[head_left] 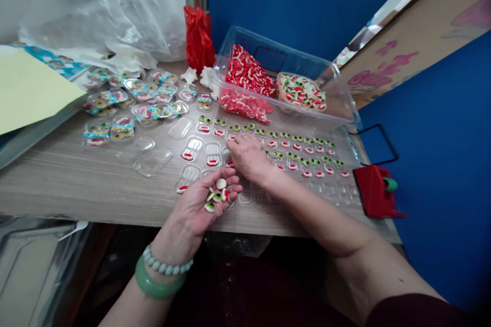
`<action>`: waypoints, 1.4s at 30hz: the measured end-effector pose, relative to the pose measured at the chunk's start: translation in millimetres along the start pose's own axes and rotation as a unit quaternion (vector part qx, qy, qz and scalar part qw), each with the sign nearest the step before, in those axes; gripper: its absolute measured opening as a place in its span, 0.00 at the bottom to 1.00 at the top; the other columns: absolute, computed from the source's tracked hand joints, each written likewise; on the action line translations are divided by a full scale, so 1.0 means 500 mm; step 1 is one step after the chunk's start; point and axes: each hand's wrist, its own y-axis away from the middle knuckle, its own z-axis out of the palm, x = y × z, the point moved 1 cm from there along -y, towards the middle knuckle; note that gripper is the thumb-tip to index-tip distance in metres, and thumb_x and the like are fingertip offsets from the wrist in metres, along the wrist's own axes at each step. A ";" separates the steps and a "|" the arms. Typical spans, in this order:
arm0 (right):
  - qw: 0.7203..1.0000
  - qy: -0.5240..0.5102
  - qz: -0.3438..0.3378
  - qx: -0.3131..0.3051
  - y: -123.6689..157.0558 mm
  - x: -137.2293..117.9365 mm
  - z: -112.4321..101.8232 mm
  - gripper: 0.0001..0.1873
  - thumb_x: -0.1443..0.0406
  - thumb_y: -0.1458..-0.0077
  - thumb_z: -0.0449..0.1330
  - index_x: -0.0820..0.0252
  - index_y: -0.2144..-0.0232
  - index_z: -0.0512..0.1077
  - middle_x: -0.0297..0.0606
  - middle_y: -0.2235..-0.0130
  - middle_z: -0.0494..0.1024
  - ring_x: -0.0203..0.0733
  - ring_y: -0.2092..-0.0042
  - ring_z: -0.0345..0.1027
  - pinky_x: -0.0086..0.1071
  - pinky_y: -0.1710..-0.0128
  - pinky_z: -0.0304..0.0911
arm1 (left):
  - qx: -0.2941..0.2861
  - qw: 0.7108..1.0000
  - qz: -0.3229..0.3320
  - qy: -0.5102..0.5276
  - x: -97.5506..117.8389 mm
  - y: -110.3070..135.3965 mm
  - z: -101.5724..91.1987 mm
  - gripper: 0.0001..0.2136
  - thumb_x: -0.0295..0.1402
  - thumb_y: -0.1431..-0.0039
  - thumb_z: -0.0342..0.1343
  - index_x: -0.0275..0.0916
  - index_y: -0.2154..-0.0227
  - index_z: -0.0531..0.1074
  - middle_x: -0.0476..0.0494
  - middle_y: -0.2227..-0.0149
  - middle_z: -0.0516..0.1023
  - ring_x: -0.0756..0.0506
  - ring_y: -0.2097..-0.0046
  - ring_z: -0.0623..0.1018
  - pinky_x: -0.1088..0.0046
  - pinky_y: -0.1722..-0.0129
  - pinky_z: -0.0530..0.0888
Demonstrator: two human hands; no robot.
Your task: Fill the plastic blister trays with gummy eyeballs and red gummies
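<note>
My left hand [196, 199] is palm up and cupped around several small green-and-white eyeball candies [217, 197], with a red-and-white teeth candy [225, 194] among them. Just beyond it, my right hand [249, 157] reaches down over the rows of small clear plastic trays [192, 149], fingers bent and close together. What its fingertips hold, if anything, is hidden. To the right, the rows of trays carry pairs of eyeball candies [297, 138] above teeth candies [292, 166]. Trays near my left hand show teeth candies only.
A large clear bin [337, 97] at the back holds red-and-white candies [245, 69] and a bowl [281, 94] of eyeball candies. Filled, labelled packs [102, 99] lie at left. A red-wrapped flask [198, 36] stands behind, and a red tape dispenser [372, 191] at the right edge.
</note>
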 end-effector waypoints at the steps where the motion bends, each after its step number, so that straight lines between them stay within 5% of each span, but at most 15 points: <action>1: 1.000 0.011 -0.007 -0.017 -0.001 -0.004 0.003 0.14 0.69 0.37 0.50 0.61 0.56 0.75 0.49 0.55 0.77 0.50 0.52 0.67 0.39 0.52 0.58 | 0.001 1.000 0.001 0.002 0.002 -0.001 -0.003 0.08 0.24 0.36 0.53 0.28 0.66 0.77 0.36 0.73 0.81 0.43 0.73 0.82 0.74 0.76 0.79; 7: 0.996 0.007 0.025 -0.082 -0.005 -0.008 -0.001 0.16 0.68 0.37 0.49 0.60 0.56 0.76 0.47 0.56 0.77 0.49 0.55 0.70 0.37 0.56 0.60 | -0.033 0.999 0.011 0.029 0.014 -0.001 -0.013 0.09 0.25 0.35 0.51 0.27 0.62 0.77 0.33 0.68 0.83 0.42 0.68 0.83 0.71 0.70 0.81; 14: 0.995 -0.035 0.090 -0.005 -0.005 0.010 -0.005 0.16 0.71 0.39 0.50 0.60 0.55 0.76 0.46 0.53 0.76 0.47 0.53 0.68 0.36 0.54 0.60 | -0.091 0.993 0.037 0.067 0.015 0.005 -0.006 0.17 0.35 0.29 0.45 0.27 0.59 0.75 0.30 0.61 0.82 0.38 0.57 0.83 0.61 0.54 0.80; 17: 0.986 -0.155 0.031 0.044 0.026 -0.007 -0.030 0.14 0.70 0.39 0.51 0.60 0.57 0.76 0.42 0.55 0.76 0.42 0.55 0.68 0.33 0.54 0.60 | -0.105 0.990 0.038 0.084 0.014 0.006 -0.006 0.19 0.38 0.28 0.42 0.30 0.61 0.75 0.33 0.63 0.83 0.40 0.59 0.83 0.60 0.56 0.81; 20: 0.964 -0.247 -0.095 0.009 0.062 -0.043 -0.058 0.11 0.67 0.39 0.55 0.58 0.61 0.77 0.37 0.60 0.77 0.39 0.58 0.68 0.31 0.56 0.60 | -0.098 0.989 0.038 0.108 0.009 0.002 -0.003 0.18 0.36 0.28 0.43 0.34 0.70 0.72 0.42 0.73 0.80 0.46 0.71 0.81 0.66 0.66 0.81; 23: 0.962 -0.236 -0.135 -0.026 0.082 -0.066 -0.072 0.11 0.66 0.38 0.56 0.59 0.67 0.78 0.37 0.65 0.77 0.39 0.61 0.66 0.31 0.58 0.58 | -0.079 0.991 0.032 0.100 0.000 0.001 0.002 0.17 0.32 0.29 0.44 0.35 0.72 0.72 0.45 0.76 0.79 0.48 0.75 0.79 0.70 0.71 0.80; 28: 0.946 -0.324 -0.007 -0.003 0.059 -0.013 -0.049 0.11 0.71 0.43 0.55 0.59 0.68 0.78 0.34 0.66 0.76 0.36 0.63 0.68 0.28 0.60 0.59 | -0.084 0.996 0.005 0.042 -0.010 0.013 0.003 0.14 0.32 0.30 0.46 0.32 0.64 0.76 0.36 0.68 0.82 0.43 0.68 0.83 0.66 0.67 0.82; 32: 0.951 -0.287 0.100 0.053 0.016 0.046 -0.013 0.09 0.68 0.48 0.57 0.58 0.68 0.79 0.33 0.67 0.76 0.39 0.61 0.67 0.30 0.60 0.58 | -0.038 0.999 0.008 -0.007 -0.013 0.014 -0.010 0.12 0.31 0.33 0.51 0.30 0.66 0.76 0.38 0.73 0.79 0.45 0.72 0.81 0.76 0.77 0.77; 37: 0.960 -0.256 0.117 -0.003 -0.016 0.029 0.013 0.11 0.68 0.49 0.55 0.58 0.65 0.76 0.29 0.72 0.73 0.38 0.67 0.64 0.29 0.67 0.53 | -0.036 0.998 0.039 -0.015 -0.007 0.013 -0.017 0.12 0.34 0.37 0.57 0.34 0.75 0.73 0.51 0.84 0.67 0.51 0.83 0.71 0.81 0.89 0.63; 42: 0.985 -0.151 0.080 -0.005 -0.022 0.006 0.020 0.11 0.69 0.42 0.53 0.59 0.67 0.76 0.38 0.62 0.74 0.40 0.59 0.65 0.30 0.61 0.55 | -0.038 0.999 0.007 0.006 0.014 0.022 -0.021 0.23 0.49 0.35 0.50 0.31 0.69 0.76 0.40 0.77 0.76 0.46 0.79 0.76 0.74 0.83 0.72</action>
